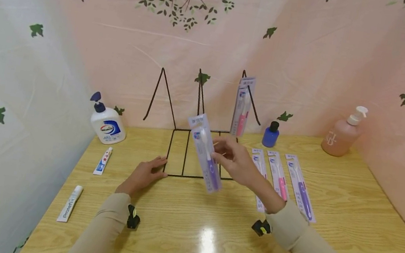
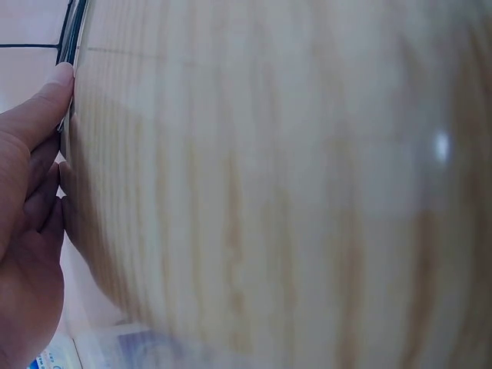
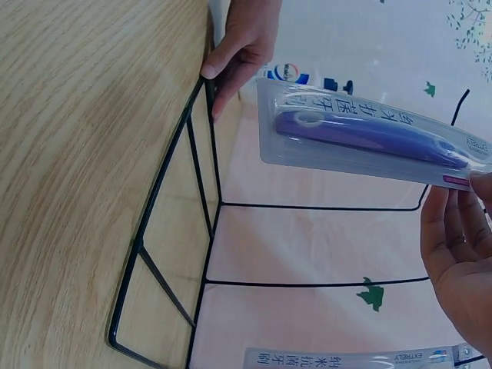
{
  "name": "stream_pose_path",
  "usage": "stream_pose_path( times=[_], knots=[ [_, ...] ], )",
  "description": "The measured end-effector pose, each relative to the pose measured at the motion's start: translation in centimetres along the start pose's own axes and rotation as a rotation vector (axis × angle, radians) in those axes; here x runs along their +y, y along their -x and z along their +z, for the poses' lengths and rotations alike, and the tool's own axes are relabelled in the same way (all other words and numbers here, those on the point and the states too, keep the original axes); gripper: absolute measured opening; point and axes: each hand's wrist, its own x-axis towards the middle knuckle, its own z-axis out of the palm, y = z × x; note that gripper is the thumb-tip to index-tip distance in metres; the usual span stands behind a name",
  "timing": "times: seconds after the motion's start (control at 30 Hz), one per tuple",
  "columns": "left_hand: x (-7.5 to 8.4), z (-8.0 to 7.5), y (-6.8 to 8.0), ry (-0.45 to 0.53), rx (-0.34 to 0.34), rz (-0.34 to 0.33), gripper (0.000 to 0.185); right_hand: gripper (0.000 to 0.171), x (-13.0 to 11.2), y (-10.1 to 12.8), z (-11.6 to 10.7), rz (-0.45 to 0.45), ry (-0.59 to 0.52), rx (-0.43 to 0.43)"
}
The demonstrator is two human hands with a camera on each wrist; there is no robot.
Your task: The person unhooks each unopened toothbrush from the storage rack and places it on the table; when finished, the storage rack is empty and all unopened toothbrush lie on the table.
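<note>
My right hand (image 1: 235,158) pinches a packaged purple toothbrush (image 1: 206,156) between thumb and fingers, tilted above the black wire rack (image 1: 184,159). In the right wrist view the purple handle (image 3: 361,140) shows through clear plastic, clear of the rack. My left hand (image 1: 145,175) rests at the rack's front left corner, thumb and fairly straight fingers touching the wire. At the rack's right end, packaged toothbrushes, the front one pink (image 1: 242,115), stand upright against a wire divider.
Several packaged toothbrushes (image 1: 278,174) lie right of the rack. Behind them stand a small blue bottle (image 1: 270,136) and a pink pump bottle (image 1: 340,137). On the left are a white pump bottle (image 1: 108,127) and two tubes, one small (image 1: 103,161), one larger (image 1: 70,204).
</note>
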Motion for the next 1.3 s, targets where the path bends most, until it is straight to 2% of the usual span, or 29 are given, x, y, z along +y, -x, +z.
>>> stream_pose_path(
  times=[0.37,0.93,1.17,1.3],
  knots=[
    [0.0,0.1,-0.1,0.026,-0.008,-0.030,0.061,0.029,0.8,2.1,-1.6,0.066,-0.001,0.031],
    [-0.1,0.1,-0.1,0.016,0.004,-0.013,0.060,0.032,3.6,5.9,-6.4,0.175,0.076,0.161],
    [-0.1,0.1,-0.1,0.021,0.002,-0.020,0.060,0.035,5.0,7.7,-8.1,0.185,0.097,0.221],
    [0.0,0.1,-0.1,0.018,-0.004,-0.025,0.060,0.037,5.7,8.6,-9.0,0.238,0.128,0.250]
  ],
)
